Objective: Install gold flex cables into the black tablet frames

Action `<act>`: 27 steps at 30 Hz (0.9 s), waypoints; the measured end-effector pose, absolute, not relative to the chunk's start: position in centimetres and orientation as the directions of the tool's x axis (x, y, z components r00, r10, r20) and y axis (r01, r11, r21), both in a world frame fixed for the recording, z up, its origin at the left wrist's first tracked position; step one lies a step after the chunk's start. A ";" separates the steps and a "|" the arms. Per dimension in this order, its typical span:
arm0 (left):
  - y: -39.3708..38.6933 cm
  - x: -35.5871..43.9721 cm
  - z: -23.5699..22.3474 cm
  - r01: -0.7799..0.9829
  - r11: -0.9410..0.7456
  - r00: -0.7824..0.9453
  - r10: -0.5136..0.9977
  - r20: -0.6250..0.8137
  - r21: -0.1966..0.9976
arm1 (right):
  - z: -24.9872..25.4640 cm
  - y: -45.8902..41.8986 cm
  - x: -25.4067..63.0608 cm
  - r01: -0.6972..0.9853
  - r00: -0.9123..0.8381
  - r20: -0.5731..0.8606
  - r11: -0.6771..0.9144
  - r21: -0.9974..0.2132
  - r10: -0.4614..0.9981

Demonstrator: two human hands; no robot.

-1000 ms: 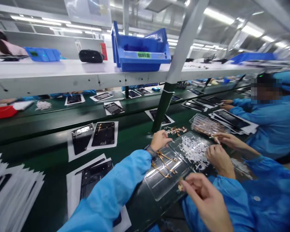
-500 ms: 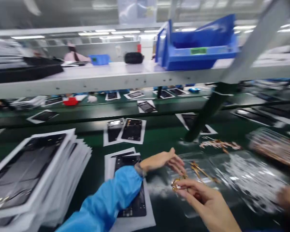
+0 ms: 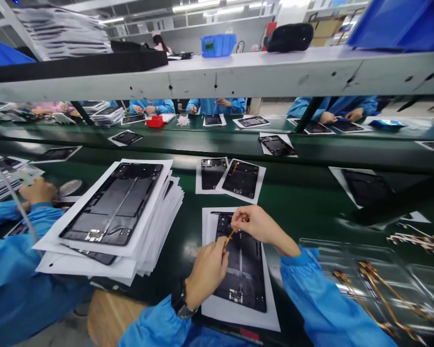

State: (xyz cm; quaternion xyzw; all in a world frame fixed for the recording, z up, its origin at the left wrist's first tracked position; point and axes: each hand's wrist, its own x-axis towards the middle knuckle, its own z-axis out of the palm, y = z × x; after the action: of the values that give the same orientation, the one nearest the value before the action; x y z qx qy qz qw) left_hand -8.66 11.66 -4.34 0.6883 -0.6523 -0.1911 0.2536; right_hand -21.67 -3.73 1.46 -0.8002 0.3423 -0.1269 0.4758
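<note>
Blue-cuffed, the right hand [image 3: 260,224] pinches the far end of a thin orange ribbon-like strip [image 3: 230,237]; the left hand [image 3: 206,270], wearing a dark wristwatch [image 3: 181,300], grips its near end. The strip slants away and rightward, oblique to the flat black rectangular casing [image 3: 251,270] beneath, whose long axis runs near to far. The right hand is over the casing's far end, the left beside its left edge; whether strip and casing touch, I cannot tell. White paper [image 3: 253,319] underlies the casing on the green desk [image 3: 300,193].

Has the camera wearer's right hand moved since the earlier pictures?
Yes: the right hand moved left, away from the clear tray, to above the black panel.
</note>
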 end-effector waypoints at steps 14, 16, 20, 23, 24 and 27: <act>9.6 -5.6 -8.0 -0.938 0.323 -0.231 -0.852 0.469 0.124 | -4.2 -7.7 -16.7 -0.638 0.696 -0.234 -0.436 -0.634 -0.679; 9.2 -5.6 -8.3 -0.940 0.320 -0.227 -0.847 0.482 0.120 | -4.4 -7.9 -16.3 -0.675 0.676 -0.238 -0.458 -0.578 -0.697; 9.0 -5.6 -8.8 -0.923 0.344 -0.222 -0.840 0.494 0.170 | -4.7 -8.6 -15.8 -0.727 0.644 -0.300 -0.443 -0.524 -0.704; 9.0 -5.3 -9.0 -0.896 0.394 -0.254 -0.834 0.491 0.206 | -4.9 -9.6 -15.4 -0.772 0.608 -0.373 -0.412 -0.484 -0.701; 9.1 -5.2 -9.0 -0.887 0.410 -0.269 -0.831 0.487 0.210 | -4.9 -10.0 -15.3 -0.793 0.587 -0.399 -0.401 -0.458 -0.705; 9.3 -4.8 -8.6 -0.882 0.425 -0.293 -0.833 0.470 0.204 | -4.7 -10.7 -15.1 -0.844 0.528 -0.450 -0.385 -0.374 -0.720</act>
State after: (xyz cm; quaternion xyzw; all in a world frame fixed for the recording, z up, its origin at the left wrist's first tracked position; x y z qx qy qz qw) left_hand -4.82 9.31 -8.61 0.5341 -0.8025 0.0467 0.2616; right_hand -15.09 -10.72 -4.66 -0.8252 0.4737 0.1073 0.2882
